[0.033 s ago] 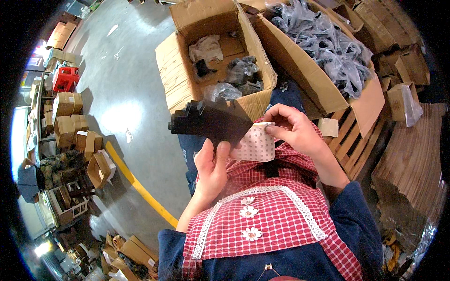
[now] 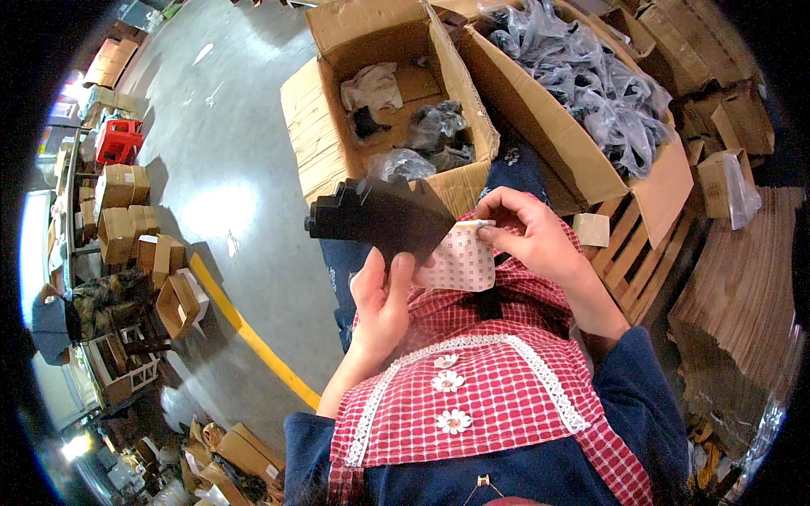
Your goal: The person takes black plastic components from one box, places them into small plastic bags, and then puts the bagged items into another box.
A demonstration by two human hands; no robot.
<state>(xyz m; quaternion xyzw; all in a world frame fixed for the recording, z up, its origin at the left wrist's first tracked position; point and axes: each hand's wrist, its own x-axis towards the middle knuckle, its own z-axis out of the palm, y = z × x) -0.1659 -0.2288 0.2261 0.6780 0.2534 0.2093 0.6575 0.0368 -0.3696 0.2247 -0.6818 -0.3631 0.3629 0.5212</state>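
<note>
My left hand (image 2: 381, 291) is closed on a black stepped-edge piece (image 2: 384, 221), its thumb in front and most fingers hidden behind. The piece is flat and dark, with notched steps toward the left; I cannot tell whether it is one part or a stack. My right hand (image 2: 531, 236) pinches the upper right corner of a white sheet (image 2: 462, 261) printed with rows of small grey squares. The sheet hangs over my lap, its left part meeting the black piece and the left fingertips.
Ahead stands an open carton (image 2: 314, 126) with plastic bags and a cloth inside. Right of it, a larger carton (image 2: 540, 110) holds many bagged dark items above a wooden pallet (image 2: 645, 261). Flattened cardboard (image 2: 734, 287) is stacked far right. A yellow line (image 2: 245, 325) crosses the floor at left.
</note>
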